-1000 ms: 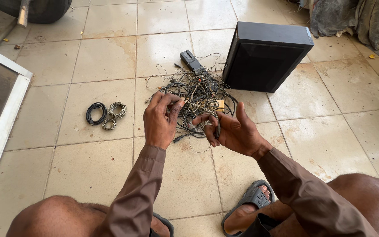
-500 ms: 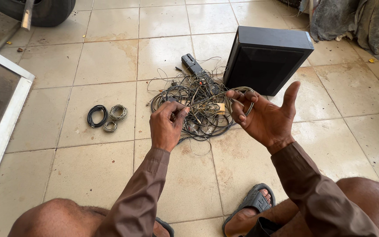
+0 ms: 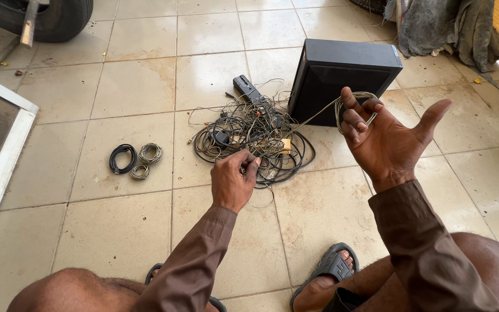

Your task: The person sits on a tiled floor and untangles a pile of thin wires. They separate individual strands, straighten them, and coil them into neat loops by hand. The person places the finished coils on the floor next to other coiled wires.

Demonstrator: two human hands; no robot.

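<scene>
the right hand (image 3: 391,141) is gripping a small coil of thin grey wire (image 3: 354,104), the loops hooked around its curled fingers (image 3: 353,118) while the thumb and palm are standing open and raised above the floor. from that coil a single strand is running down and leftward, taut, toward the tangle of cables (image 3: 249,136) lying on the tiled floor (image 3: 116,231). the left hand (image 3: 233,180) is pinching something thin between thumb and fingertips at the near edge of the tangle; it is probably the same wire, though the strand itself is too fine to follow all the way.

the wire is looking light, limp and springy, so the loops are likely to slip off or spring open unless the fingers are staying curled through them. it is probably thin enough to kink or snap at a plug if tugged hard against the knot. the best places to take hold seem to be through the middle of the coil, and on the free strand close to where it is leaving the tangle.

beyond the tangle a black speaker box (image 3: 342,81) is standing upright, with a small black device (image 3: 248,89) beside it. well apart to the left, three finished coils (image 3: 134,159) are lying together on the floor.
</scene>
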